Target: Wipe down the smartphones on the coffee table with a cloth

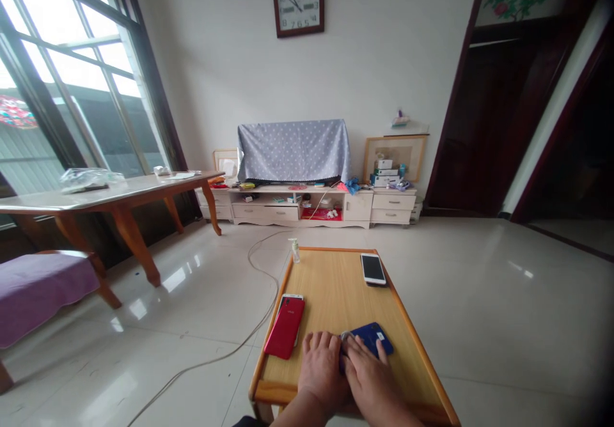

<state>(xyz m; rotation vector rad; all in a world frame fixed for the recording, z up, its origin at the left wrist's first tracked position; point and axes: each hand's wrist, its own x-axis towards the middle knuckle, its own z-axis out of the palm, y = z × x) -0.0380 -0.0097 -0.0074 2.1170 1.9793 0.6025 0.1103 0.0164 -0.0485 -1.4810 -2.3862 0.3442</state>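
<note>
Left hand (321,369) and right hand (370,376) lie side by side at the near end of a low wooden table (330,293). Left fingers (326,344) are pressed together; right fingers (364,350) are slightly spread, their tips on a dark blue smartphone (371,339), which lies askew just beyond and partly under the hands. Any pinch: cannot tell. A small grey scrap (344,335) shows between the hands, too small to name. Just left of them, a red smartphone (284,326) lies over a white-edged device (292,297). Farther along, a white smartphone (373,268) rests on a dark one (377,284); a pump bottle (294,250) stands at the far edge.
</note>
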